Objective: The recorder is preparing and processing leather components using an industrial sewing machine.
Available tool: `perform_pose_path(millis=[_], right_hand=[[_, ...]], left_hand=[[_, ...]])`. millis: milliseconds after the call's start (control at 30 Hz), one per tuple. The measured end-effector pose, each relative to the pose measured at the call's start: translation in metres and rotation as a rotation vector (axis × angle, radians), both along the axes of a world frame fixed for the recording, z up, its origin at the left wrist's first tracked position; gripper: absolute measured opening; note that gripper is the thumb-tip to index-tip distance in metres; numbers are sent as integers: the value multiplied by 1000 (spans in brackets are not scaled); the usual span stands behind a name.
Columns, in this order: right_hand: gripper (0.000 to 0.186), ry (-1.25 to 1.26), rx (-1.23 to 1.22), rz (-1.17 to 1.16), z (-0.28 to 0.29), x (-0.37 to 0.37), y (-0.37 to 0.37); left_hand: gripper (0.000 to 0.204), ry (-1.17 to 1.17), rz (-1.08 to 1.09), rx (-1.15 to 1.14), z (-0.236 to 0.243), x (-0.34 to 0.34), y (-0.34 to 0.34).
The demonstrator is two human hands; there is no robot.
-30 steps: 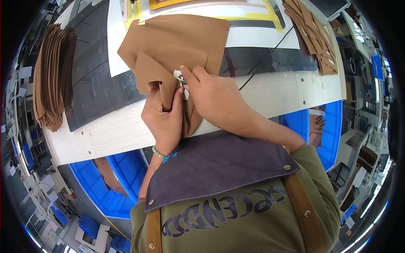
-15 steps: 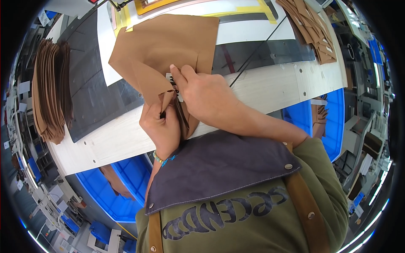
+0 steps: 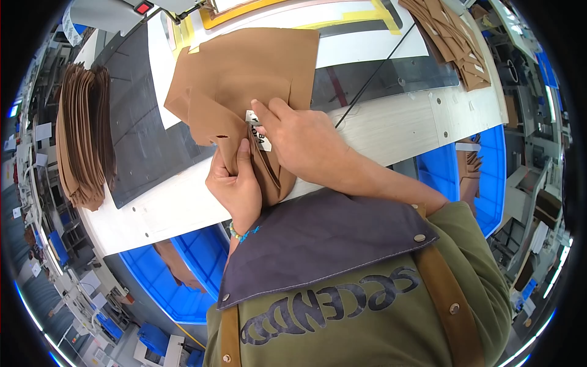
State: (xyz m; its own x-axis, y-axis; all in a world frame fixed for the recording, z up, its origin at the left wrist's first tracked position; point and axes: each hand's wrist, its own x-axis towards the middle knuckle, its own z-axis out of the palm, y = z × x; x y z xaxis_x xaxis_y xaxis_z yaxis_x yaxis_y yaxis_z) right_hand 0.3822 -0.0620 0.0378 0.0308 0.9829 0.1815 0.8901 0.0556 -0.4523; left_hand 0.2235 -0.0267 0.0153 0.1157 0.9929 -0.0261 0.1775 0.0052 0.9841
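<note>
A sewn brown fabric piece point(image 3: 244, 70) lies across the near edge of the table, its upper part flat and its lower part bunched into folds. Gripping a fold of it, with the thumb on top, is my left hand point(image 3: 235, 186). My right hand point(image 3: 309, 144) is closed at a small white label point(image 3: 266, 145) with dark print, beside that fold. The right fingers cover part of the label, and its thumb tip touches it. Below the hands, the layered edges of the fabric gape slightly.
Brown fabric pieces stand stacked point(image 3: 82, 140) at the left, and another pile point(image 3: 452, 46) lies at the far right. Blue bins point(image 3: 189, 263) hang below the table edge. A black cord point(image 3: 376, 70) slants over a dark mat point(image 3: 134, 122). At the back is a yellow frame point(image 3: 244, 15).
My left thumb has straightened up along the fold, and the fabric there has turned over. More of the white label shows. The whole view has shifted slightly.
</note>
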Motion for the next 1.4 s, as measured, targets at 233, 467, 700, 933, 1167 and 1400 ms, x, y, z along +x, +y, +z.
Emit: perform_pose_path(millis=[233,467,700,933,1167,1400], right_hand=[[46,27,35,15,-1,1,1],[44,57,48,35,0,4,3],[41,45,-3,48,6,7,1],[40,93,39,45,5,7,0],[46,21,-41,51,4,7,0],[42,87,-32,40,9,9,-1]], left_hand=[[17,-69,14,-29,-4,-2,-1],[23,-57,8,-22,-6,-5,0],[19,-61,45,-2,-4,0,0],[19,-42,17,-16,-5,-3,-1],[17,-68,19,32,-2,4,-1],[17,-66,9,39,-5,0,-1]])
